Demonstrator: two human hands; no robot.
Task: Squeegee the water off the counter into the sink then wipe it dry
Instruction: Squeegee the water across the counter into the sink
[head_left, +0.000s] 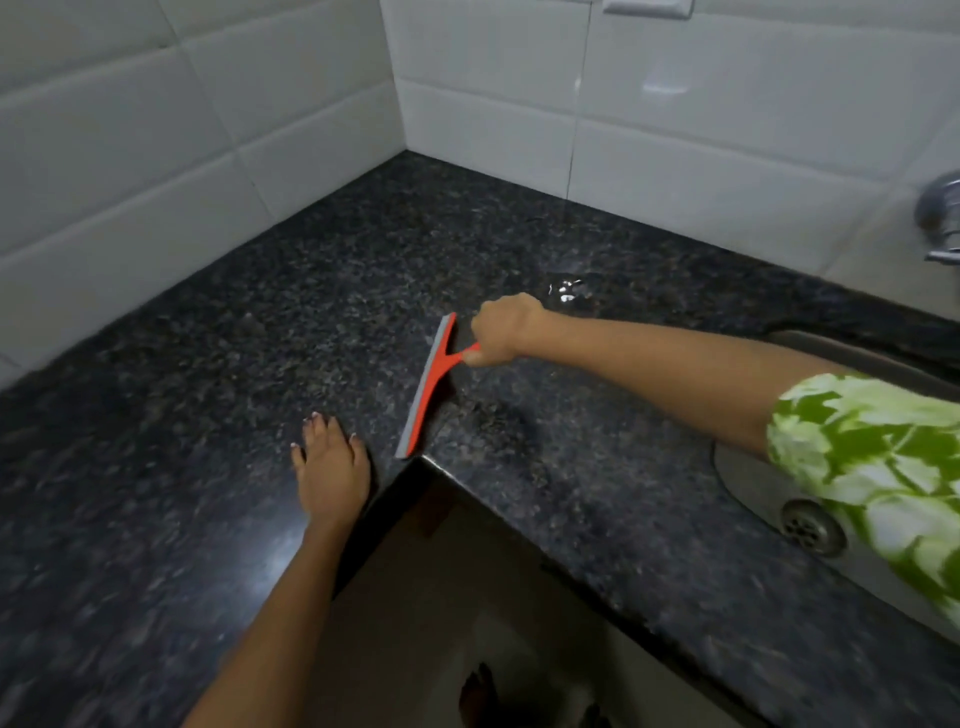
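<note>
Orange squeegee (428, 387), handle gripped in closed right hand (501, 332); blade edge down on the counter (260, 312), running from just left of that hand toward the inside corner of the counter edge. Left hand (330, 467) flat, fingers spread, holding nothing, bracing on the stone just left of the blade's near end. Sink (753, 483) lies to the right, under the right forearm. Small puddle (566, 291) glints just beyond the right knuckles, behind the blade's line.

Judgement: 1 stroke in progress, drying not begun. To do it well: keep blade tilted, pressure even along its length, pull rightward toward the sink, overlap passes, catch that far puddle.
</note>
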